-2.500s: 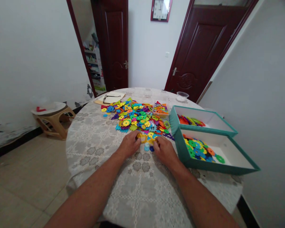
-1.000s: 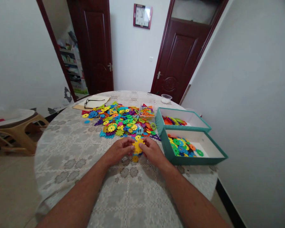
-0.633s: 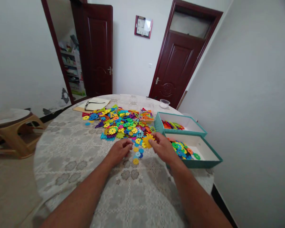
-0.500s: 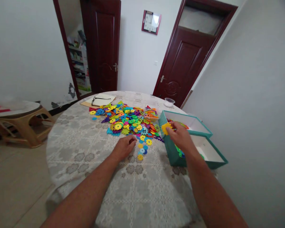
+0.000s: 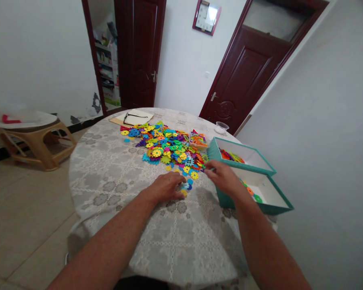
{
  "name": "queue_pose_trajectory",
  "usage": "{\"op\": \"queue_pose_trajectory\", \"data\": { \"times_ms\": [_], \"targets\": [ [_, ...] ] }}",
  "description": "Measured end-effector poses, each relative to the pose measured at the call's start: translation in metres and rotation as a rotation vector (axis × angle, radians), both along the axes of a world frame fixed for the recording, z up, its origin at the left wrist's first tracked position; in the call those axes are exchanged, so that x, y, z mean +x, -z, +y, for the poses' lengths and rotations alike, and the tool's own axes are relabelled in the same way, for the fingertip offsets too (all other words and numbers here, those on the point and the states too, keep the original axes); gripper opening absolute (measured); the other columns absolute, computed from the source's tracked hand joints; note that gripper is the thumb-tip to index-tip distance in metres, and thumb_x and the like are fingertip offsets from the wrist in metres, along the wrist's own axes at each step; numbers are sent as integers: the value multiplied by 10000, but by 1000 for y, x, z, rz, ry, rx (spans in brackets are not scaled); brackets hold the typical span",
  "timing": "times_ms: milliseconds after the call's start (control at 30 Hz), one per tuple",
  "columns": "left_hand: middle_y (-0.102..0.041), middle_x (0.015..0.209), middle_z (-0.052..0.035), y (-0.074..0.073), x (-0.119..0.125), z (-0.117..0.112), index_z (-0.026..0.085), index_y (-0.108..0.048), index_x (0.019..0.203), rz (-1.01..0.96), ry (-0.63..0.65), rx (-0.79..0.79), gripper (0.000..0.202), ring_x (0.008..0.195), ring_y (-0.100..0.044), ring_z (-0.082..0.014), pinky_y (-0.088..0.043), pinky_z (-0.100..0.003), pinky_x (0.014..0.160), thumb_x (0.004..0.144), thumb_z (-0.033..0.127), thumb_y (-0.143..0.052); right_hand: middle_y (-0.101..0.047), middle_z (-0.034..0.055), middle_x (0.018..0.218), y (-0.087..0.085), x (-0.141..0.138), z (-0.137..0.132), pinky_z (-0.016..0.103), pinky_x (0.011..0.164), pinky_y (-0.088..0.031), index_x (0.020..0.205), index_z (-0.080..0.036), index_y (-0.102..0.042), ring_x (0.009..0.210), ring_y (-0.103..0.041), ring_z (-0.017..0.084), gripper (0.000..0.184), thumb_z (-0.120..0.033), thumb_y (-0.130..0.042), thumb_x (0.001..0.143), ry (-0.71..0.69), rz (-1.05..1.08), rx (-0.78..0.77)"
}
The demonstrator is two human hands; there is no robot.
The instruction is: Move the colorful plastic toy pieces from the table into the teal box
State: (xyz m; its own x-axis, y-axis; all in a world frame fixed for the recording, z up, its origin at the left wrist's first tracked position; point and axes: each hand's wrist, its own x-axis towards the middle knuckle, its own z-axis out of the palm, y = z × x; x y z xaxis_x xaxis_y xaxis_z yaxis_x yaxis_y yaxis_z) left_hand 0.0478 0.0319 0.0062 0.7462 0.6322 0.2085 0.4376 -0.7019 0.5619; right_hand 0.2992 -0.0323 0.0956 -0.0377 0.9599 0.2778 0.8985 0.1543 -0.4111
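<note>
My left hand (image 5: 168, 186) rests low over the table, fingers apart and curved around a few small flower-shaped plastic discs. A yellow disc (image 5: 184, 193) lies by its thumb, and a dark blue disc (image 5: 190, 187) is just beyond the fingertips. My right hand (image 5: 222, 175) is at the right end of a heap of colourful plastic pieces (image 5: 166, 147), beside the teal box. Its thumb and forefinger are slightly apart, close to a small green piece at the heap's edge. No piece shows clearly in its grip.
A teal two-compartment box (image 5: 278, 197) stands at the right, with colourful pieces in both compartments. Behind the heap sits a small clear container (image 5: 199, 141) of pieces. Glasses (image 5: 134, 117) lie on paper at the back left, and a clear bowl (image 5: 222, 127) stands at the back right.
My right hand has moved left and down from the box to the heap, and the yellow piece it held is out of sight. My left hand has opened over the small discs.
</note>
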Motion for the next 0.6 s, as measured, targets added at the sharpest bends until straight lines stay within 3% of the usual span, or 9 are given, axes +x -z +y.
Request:
{"op": "queue_pose_trajectory", "data": {
  "times_ms": [67,233,367,600],
  "targets": [
    [-689,1125,-55,1,0,0,318,-713,1164,-6,-6,6,476,1087,-622,-278,-459,-329,877,718,394,-860,-761,54,982,25,-22,-2,312,820,-479,1014,-236,-740,888,-676,221,156,-237,-655,884,-109,20,-130],
    [-669,1096,-57,3,1,0,306,-719,1104,18,-7,34,330,1074,-615,-269,-468,-328,867,793,375,-807,-726,104,1115,72,-31,10,334,948,-450,1117,-203,-723,1058,-645,246,275,-186,-694,844,-68,-51,-184],
    [-667,1107,-75,4,4,0,290,-724,1103,60,-28,74,231,1088,-616,-276,-478,-343,868,876,329,-704,-688,107,1119,83,-24,14,322,970,-432,1121,-182,-695,1081,-616,234,245,-183,-635,883,-73,-99,-188],
    [-658,1143,-83,6,7,0,281,-695,1148,105,-51,91,255,1106,-612,-282,-483,-355,871,902,332,-653,-662,58,1015,85,-19,15,303,876,-418,964,-190,-649,968,-584,204,111,-209,-658,854,-93,-15,-202]
  ]
}}
